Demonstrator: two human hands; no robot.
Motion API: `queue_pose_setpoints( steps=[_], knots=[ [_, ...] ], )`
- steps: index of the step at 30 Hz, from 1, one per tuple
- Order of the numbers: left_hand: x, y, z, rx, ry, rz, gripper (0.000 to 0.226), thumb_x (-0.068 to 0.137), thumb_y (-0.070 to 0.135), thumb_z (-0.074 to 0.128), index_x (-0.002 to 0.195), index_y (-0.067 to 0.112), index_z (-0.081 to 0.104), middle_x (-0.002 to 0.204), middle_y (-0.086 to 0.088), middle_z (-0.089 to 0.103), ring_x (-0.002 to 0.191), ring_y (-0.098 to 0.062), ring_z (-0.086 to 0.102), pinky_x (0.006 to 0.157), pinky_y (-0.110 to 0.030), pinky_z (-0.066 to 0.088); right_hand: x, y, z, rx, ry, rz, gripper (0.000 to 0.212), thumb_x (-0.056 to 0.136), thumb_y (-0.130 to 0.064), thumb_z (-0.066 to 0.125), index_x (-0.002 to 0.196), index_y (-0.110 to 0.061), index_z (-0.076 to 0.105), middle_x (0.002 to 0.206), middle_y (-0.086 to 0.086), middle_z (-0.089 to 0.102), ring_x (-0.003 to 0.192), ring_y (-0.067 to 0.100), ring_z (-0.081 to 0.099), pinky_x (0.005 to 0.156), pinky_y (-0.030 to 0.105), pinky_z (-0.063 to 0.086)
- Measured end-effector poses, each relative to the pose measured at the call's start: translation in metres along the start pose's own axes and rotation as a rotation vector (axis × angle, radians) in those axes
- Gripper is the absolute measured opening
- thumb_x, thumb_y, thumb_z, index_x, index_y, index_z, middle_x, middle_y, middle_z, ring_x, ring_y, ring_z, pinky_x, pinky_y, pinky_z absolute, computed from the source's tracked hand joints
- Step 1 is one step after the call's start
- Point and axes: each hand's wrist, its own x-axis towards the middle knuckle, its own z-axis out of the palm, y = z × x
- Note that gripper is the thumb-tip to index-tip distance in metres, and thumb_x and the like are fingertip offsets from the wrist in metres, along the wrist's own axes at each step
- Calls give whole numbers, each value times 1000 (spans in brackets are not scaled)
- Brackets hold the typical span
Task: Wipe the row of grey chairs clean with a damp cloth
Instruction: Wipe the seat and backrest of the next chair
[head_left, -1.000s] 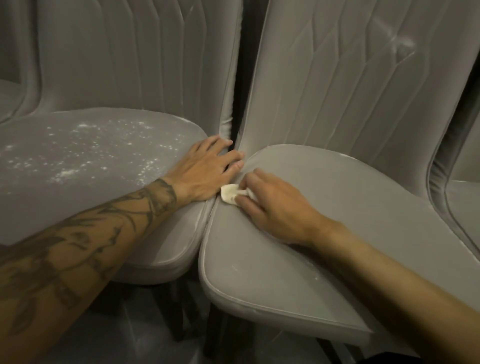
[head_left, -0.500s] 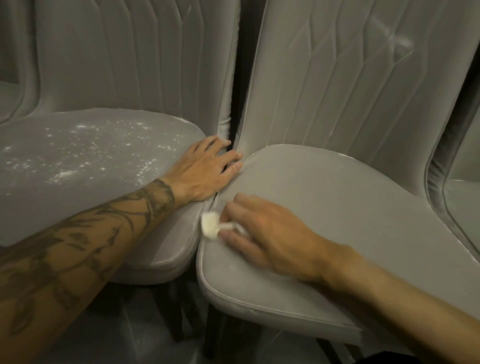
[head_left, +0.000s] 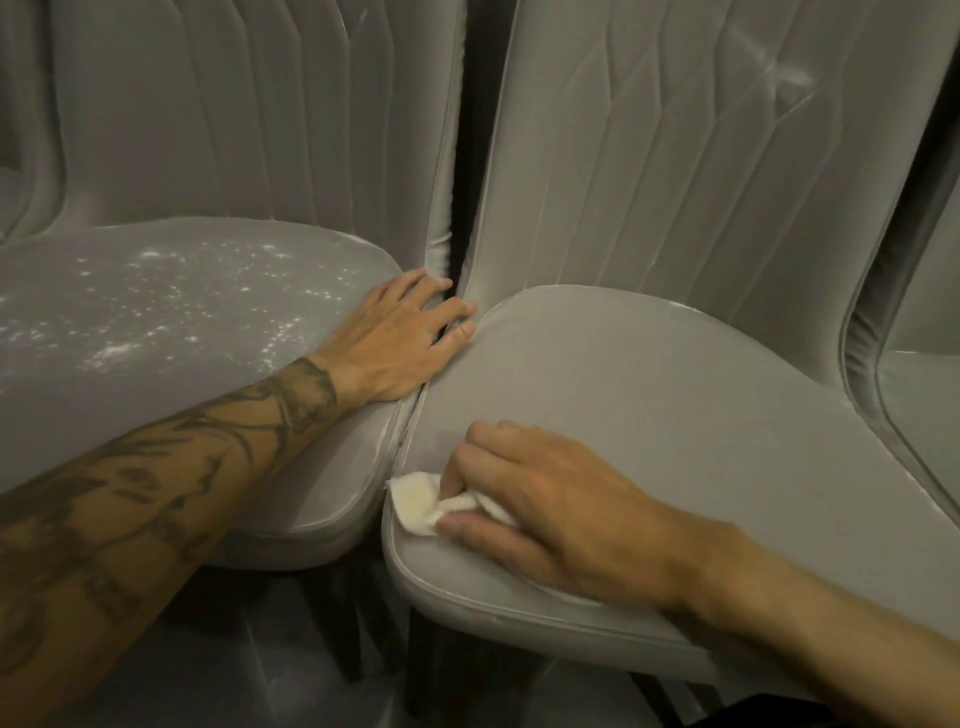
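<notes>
Two grey padded chairs stand side by side. The left chair seat (head_left: 171, 312) is speckled with white dust. The right chair seat (head_left: 649, 395) looks plain grey. My right hand (head_left: 540, 499) pinches a small white cloth (head_left: 421, 501) and holds it against the front left edge of the right seat. My left hand (head_left: 405, 332) rests flat, fingers spread, on the right rim of the dusty seat, its fingertips reaching the gap between the two chairs.
Ribbed grey backrests (head_left: 675, 145) rise behind both seats. Another grey chair (head_left: 924, 395) shows at the far right edge. Dark chair legs and a grey floor (head_left: 249, 675) lie below the seats.
My right hand has slid the cloth toward me along the left edge of the right seat, from near my left hand to the front corner. My left hand has stayed put.
</notes>
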Motion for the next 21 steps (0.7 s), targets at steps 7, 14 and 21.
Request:
queue_pose_setpoints(
  steps=[7,14,21],
  knots=[
    [1,1,0,-12,-8,-10,53,107,58,24,151,38,46,161,-2,35,153,-25,21,125,-48,21,8,61,-24,-60,3,387,28,104,-41,46,113,-16,54,111,3,55,101,23,53,91,40,42],
    [0,3,-2,2,-7,-17,55,105,59,23,150,38,46,161,-2,35,153,-26,22,124,-47,22,-20,3,-11,44,-63,-2,20,106,-45,45,110,-26,52,105,-9,49,89,10,48,80,25,39],
    [1,2,-2,-8,-26,-27,55,105,60,22,151,39,44,162,-2,34,154,-26,21,125,-48,21,-8,43,-13,-186,97,461,29,105,-44,42,115,-18,52,113,3,53,103,26,53,89,38,41]
  ],
)
